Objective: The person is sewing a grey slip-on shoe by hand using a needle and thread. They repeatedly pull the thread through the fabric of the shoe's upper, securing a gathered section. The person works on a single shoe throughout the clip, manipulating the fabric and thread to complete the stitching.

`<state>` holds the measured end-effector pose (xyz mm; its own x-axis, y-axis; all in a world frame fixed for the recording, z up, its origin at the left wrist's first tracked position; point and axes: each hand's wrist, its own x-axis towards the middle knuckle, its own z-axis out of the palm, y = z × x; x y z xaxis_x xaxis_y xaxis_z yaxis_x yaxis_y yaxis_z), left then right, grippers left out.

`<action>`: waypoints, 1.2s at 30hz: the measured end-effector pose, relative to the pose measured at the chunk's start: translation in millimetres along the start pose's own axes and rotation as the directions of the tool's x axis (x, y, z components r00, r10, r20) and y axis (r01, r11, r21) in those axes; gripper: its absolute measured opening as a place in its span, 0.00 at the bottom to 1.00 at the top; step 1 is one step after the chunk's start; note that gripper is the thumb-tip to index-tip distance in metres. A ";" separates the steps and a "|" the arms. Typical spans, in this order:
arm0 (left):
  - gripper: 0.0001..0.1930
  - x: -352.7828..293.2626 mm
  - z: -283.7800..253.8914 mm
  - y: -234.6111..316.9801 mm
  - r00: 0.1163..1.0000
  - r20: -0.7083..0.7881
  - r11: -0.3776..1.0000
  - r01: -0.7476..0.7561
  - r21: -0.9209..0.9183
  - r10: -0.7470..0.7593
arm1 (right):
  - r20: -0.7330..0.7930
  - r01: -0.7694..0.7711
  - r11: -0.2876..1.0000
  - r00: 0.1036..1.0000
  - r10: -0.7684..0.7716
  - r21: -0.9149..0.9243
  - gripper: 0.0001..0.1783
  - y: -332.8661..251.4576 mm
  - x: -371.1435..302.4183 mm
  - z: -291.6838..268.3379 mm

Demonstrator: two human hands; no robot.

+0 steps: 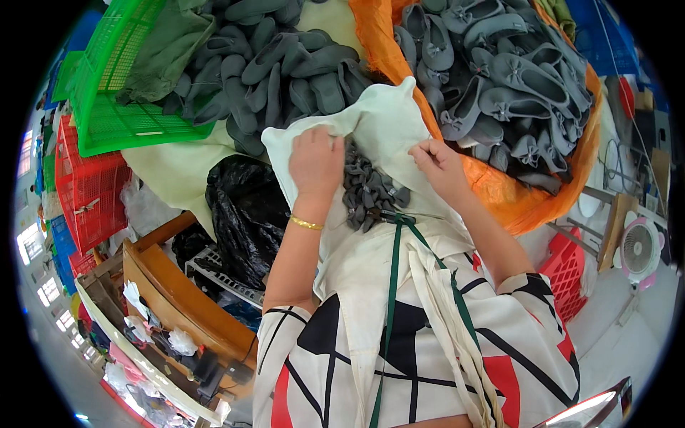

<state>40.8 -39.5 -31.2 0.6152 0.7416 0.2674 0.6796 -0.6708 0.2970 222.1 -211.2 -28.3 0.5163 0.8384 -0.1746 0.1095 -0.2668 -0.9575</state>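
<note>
A white cloth (389, 118) is spread across my lap and pulled up at its far edge. My left hand (316, 160) is closed on the cloth's left side, a gold bracelet at the wrist. On the right side my right hand (439, 167) pinches the cloth's edge between thumb and fingers. Between both hands, a heap of small grey fabric bows (367, 185) lies in the fold. At the near side of the heap rests a small dark metal tool (389, 215), tied to a green ribbon (394, 285); its kind is hard to make out.
Grey flat shoes (271, 75) are piled ahead on the left, beside a green crate (135, 132). An orange sack (492, 192) at the right holds grey shoes with bows (524, 78). Left stand a red crate (89, 192), a black bag (246, 214) and a wooden bench (168, 296). A fan (638, 246) stands right.
</note>
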 end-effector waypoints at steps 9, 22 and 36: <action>0.09 -4.7 -12.1 -47.3 0.998 0.035 0.989 0.043 0.139 -0.049 | 0.148 0.280 0.928 0.957 -0.249 -0.247 0.06 -18.6 17.1 23.4; 0.08 -19.8 -40.3 -68.5 0.994 -0.048 0.991 0.103 0.081 -0.099 | 0.563 0.673 0.487 0.737 -0.374 -0.557 0.13 -2.3 72.5 96.4; 0.15 -45.2 -56.9 -21.8 0.629 0.761 -0.270 0.769 -0.580 0.158 | 0.290 0.797 0.529 0.601 -0.745 -0.293 0.15 -62.8 11.9 58.6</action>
<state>-24.6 -58.4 2.5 0.7983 0.3600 -0.4828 0.0580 0.7520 0.6566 171.7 -156.7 16.3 -0.0175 0.8401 0.5421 0.7178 0.3880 -0.5782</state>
